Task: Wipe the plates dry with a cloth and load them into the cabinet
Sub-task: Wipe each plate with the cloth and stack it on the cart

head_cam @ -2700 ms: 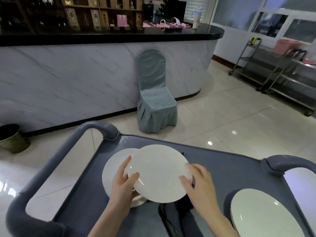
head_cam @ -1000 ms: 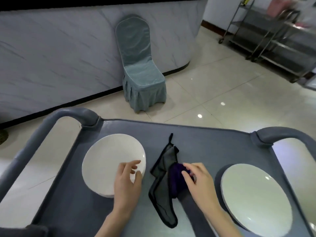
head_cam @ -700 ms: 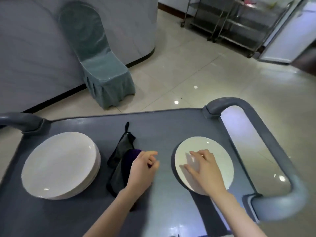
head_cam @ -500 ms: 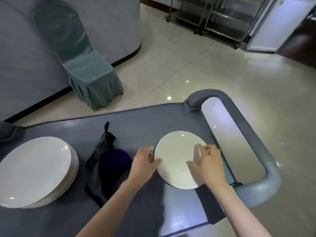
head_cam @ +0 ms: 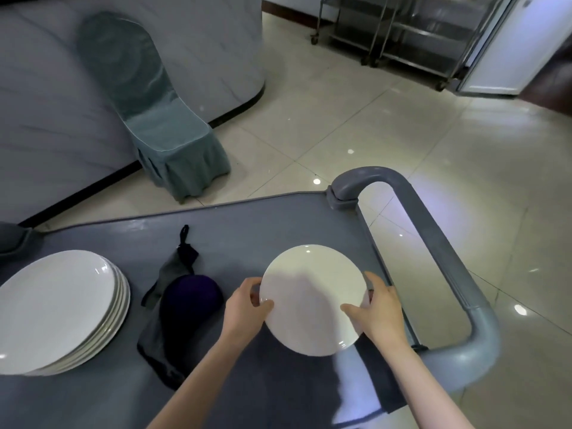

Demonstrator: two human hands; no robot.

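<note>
A white plate (head_cam: 312, 297) is held tilted just above the grey cart top (head_cam: 247, 230). My left hand (head_cam: 244, 308) grips its left rim with the thumb on top. My right hand (head_cam: 379, 311) grips the right rim, thumb across the face. A dark grey and purple cloth (head_cam: 182, 308) lies crumpled on the cart, left of my left hand. A stack of several white plates (head_cam: 58, 308) sits at the cart's left end.
The cart's grey handle (head_cam: 448, 264) loops round on the right. A chair with a teal cover (head_cam: 161, 119) stands by the marble counter (head_cam: 40, 88) beyond the cart. Steel racks (head_cam: 402, 32) and a white open door (head_cam: 510, 44) are at the far right. Glossy tile floor lies between.
A plate went onto the left stack, then both hands moved right to the single plate. Since half a second ago they have lifted and tilted it off the cart top.
</note>
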